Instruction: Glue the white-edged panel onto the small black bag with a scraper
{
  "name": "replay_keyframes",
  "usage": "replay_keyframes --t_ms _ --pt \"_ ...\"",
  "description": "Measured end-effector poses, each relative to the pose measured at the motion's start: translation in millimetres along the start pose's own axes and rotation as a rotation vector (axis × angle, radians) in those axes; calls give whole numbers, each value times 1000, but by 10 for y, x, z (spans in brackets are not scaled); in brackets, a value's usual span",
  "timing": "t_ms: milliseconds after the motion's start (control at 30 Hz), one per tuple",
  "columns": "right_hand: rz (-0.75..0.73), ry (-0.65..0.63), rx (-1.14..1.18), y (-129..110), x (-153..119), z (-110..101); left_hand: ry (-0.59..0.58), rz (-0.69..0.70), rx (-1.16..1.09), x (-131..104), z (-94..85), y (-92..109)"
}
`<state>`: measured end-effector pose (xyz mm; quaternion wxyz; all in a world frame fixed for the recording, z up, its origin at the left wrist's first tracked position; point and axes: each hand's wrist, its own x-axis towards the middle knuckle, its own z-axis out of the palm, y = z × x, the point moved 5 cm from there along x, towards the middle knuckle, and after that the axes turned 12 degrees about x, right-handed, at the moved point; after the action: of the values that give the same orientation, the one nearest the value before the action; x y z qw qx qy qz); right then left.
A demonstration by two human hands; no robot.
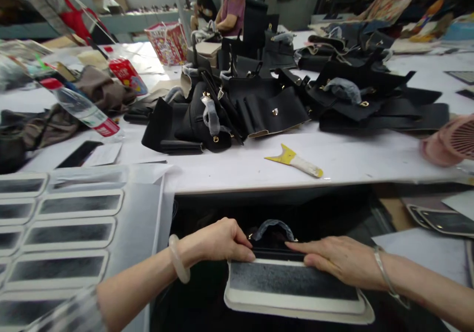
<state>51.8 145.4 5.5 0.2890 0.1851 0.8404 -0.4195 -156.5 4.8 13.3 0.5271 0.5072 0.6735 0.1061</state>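
Note:
A black handbag piece [276, 255] with a plastic-wrapped handle [273, 226] and gold fittings is below the table edge, in front of me. Attached along it, or lying against it, is a dark panel [289, 280] with a white border; which of the two I cannot tell. My left hand [225, 240] pinches the upper left edge, thumb on top and fingers curled behind. On the right side, my right hand [335, 258] grips the same piece, its index finger stretched toward the handle's base and its thumb on the panel.
Several black handbags [274, 109] crowd the white table [222, 174]. A yellow scraper-like tool [294, 161] lies near its edge. Bordered panels [70, 233] are spread at left. A water bottle [81, 107] and pink fan [450, 142] flank the bags. People [231, 6] sit beyond.

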Motion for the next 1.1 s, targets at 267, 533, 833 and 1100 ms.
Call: replay_keyframes --t_ms 267,533,833,1100 --pt "-151 12 12 -352 216 91 -40 32 143 110 22 85" --pt "-254 659 59 -349 500 -763 117 86 251 102 -17 209" --pt "-117 1259 397 553 137 -1049 313 412 376 -142 636 762" --pt "127 1571 1265 1004 -260 1167 323 402 498 107 1050 1091"
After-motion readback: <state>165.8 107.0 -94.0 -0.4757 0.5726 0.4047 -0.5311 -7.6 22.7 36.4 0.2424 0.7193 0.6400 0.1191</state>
